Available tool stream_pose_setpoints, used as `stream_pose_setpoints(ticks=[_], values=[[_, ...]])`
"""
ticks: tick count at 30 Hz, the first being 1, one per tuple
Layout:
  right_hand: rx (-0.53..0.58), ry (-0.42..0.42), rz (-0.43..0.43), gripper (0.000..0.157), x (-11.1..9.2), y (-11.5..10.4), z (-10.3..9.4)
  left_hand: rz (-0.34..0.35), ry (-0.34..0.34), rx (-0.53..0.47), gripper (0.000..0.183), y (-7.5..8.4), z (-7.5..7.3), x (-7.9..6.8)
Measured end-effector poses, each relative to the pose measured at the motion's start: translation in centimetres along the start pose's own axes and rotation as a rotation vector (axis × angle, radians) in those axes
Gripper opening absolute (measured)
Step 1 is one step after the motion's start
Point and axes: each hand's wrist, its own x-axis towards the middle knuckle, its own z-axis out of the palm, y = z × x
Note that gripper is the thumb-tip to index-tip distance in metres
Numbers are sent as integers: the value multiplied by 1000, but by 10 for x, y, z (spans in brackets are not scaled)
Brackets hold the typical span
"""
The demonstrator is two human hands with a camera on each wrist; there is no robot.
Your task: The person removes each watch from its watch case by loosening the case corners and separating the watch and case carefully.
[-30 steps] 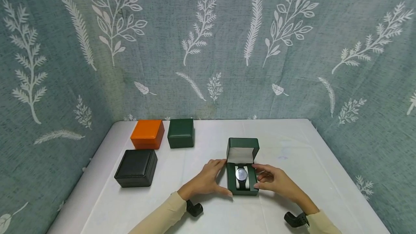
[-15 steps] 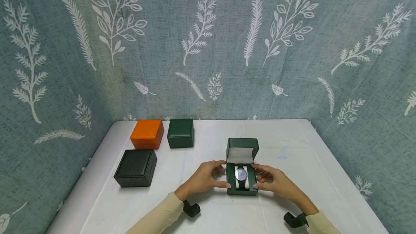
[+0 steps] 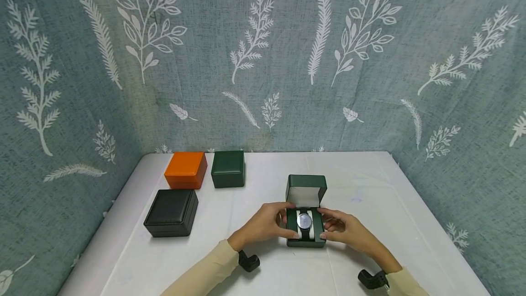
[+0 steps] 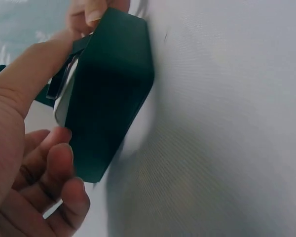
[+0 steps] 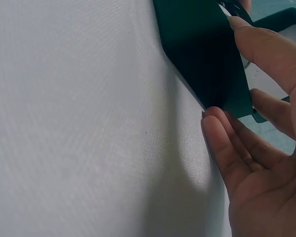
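Hands on both flanks of the green watch box (image 3: pixel 306 244), left hand (image 3: pixel 267 224) and right hand (image 3: pixel 349 232) each half-curled, thumb spread from index, gripping opposite side walls. Head view: box sat right of centre on the counter (image 3: pixel 370 204), lid (image 3: pixel 306 182) up at the far side, opening toward the person. Long axis of the base ran near-far; watch (image 3: pixel 304 221) strap lay along the same line, dial up. Thumbs at the near end, indexes by the hinge: likely to span each wall and keep the base square. Orange box (image 3: pixel 186 168), closed green box (image 3: pixel 228 168) and black box (image 3: pixel 170 214) grouped on the left, probably to leave working room. Left wrist view: thumb lay over the rim, a fingertip met the wall's edge, other fingers curled beside it; wall looked slanted, probably camera angle. Right wrist view: thumb on the rim, fingertips at the far lower corner near the counter, perhaps to stop sliding. Couldn't tell grip force.
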Motion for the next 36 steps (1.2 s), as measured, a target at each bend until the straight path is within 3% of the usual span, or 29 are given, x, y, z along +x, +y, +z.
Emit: stream_pose_setpoints(ticks=[23,29,36], values=[[7,11,-31,68,0,3,1,-11,9,327,75,11,7,13],[-4,14,-33,68,-1,1,2,9,10,496,75,18,7,14],[-20,18,-33,68,-2,-2,2,14,-60,710,78,28,7,14]])
